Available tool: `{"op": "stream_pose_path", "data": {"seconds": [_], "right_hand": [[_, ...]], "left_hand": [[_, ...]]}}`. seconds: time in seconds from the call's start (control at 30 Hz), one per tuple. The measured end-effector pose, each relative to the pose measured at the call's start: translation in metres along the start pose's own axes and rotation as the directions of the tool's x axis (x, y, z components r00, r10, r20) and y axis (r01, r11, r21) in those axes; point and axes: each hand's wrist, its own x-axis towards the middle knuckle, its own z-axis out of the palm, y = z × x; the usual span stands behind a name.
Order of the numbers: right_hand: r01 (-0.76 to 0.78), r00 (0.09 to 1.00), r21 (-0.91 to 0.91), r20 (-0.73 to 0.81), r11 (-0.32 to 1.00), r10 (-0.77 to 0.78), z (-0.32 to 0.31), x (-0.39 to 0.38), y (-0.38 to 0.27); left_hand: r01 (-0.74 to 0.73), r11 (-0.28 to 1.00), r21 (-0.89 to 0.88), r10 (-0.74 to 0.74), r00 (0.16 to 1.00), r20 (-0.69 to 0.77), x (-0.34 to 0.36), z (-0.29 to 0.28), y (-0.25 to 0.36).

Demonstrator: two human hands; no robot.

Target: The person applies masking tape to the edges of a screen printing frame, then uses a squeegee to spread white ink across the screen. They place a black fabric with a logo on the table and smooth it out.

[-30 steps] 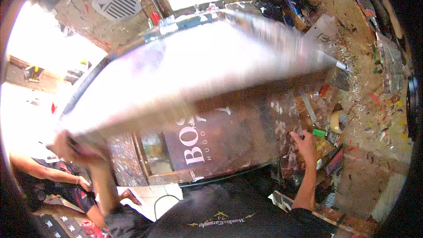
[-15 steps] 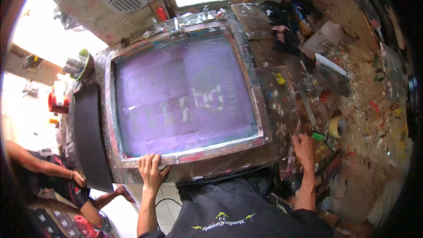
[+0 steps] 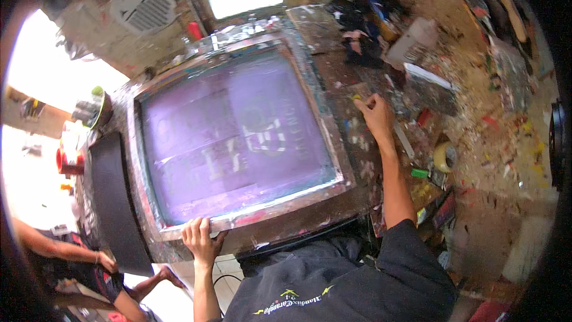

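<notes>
Purple-meshed rectangular screen [image 3: 232,143] on paint-stained table [image 3: 336,77]; our left hand [image 3: 201,245], fingers bent over near edge; right hand [image 3: 380,120] at small yellow object [image 3: 357,97]; can't tell whether either grips. Dark round tub [image 3: 108,113] holds grey items [image 3: 87,111].

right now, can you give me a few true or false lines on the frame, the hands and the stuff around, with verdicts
1. The left hand is on the near edge of the frame. True.
2. The right hand is on the frame too. False: it is to the right of it, fingers at a small yellow thing.
3. The mesh in the frame is purple. True.
4. The tape roll lies inside the frame. False: it lies right of it.
5. A black panel is left of the frame. True.
</notes>
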Motion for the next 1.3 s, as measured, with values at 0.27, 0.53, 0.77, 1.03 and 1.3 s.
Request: {"op": "stream_pose_path", "data": {"seconds": [0.27,0.53,0.77,1.03,1.3], "right_hand": [[0.412,0.787,-0.477,-0.242,0.776,-0.567,0.023,-0.014,0.003],[0.384,0.803,-0.444,-0.273,0.810,-0.530,0.020,-0.016,0.008],[0.510,0.848,-0.180,-0.058,0.841,-0.527,-0.009,-0.061,0.002],[0.637,0.771,-0.309,0.241,0.706,-0.590,0.032,-0.058,0.009],[0.671,0.741,-0.242,0.172,0.701,-0.649,0.038,-0.020,-0.017]], "left_hand": [[0.020,1.000,-0.002,-0.020,1.000,-0.010,-0.006,0.001,0.002],[0.028,0.999,-0.042,-0.030,0.999,-0.039,-0.003,0.001,0.005],[0.021,0.999,-0.026,-0.022,0.999,-0.038,-0.006,-0.002,0.004],[0.026,0.999,0.043,-0.023,0.997,-0.075,-0.015,0.002,0.001],[0.045,0.999,-0.003,-0.045,0.999,-0.022,-0.003,-0.001,0.006]]}}
